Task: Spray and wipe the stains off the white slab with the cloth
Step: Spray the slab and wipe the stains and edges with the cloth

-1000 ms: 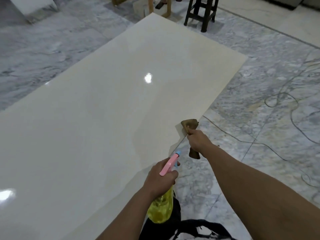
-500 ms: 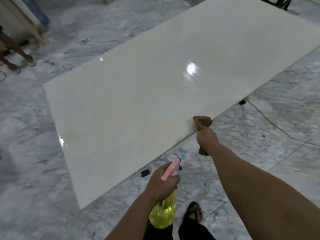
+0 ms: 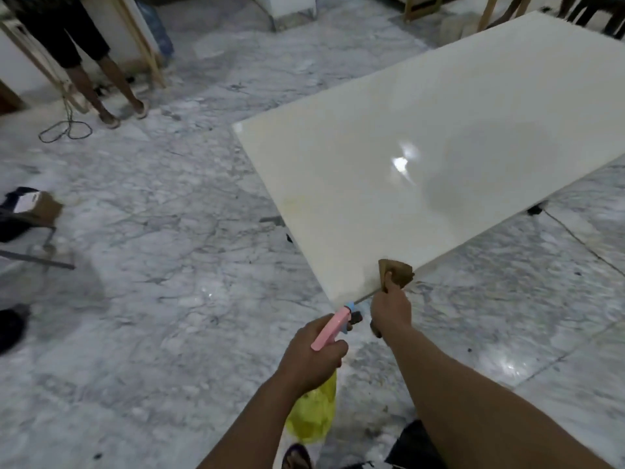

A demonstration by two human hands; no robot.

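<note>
Slab lies flat, raised just above the marble floor, stretching from near my hands up to the top right. Faint yellowish stain near its left edge. My right hand is closed around the brown cloth, which sits at the slab's near edge, touching it. My left hand is wrapped round the spray bottle: yellow body hanging below the fist, pink head pointing at the slab's near corner. Further out: another person's legs top left, cardboard box at the left, cable on the floor to the right.
</note>
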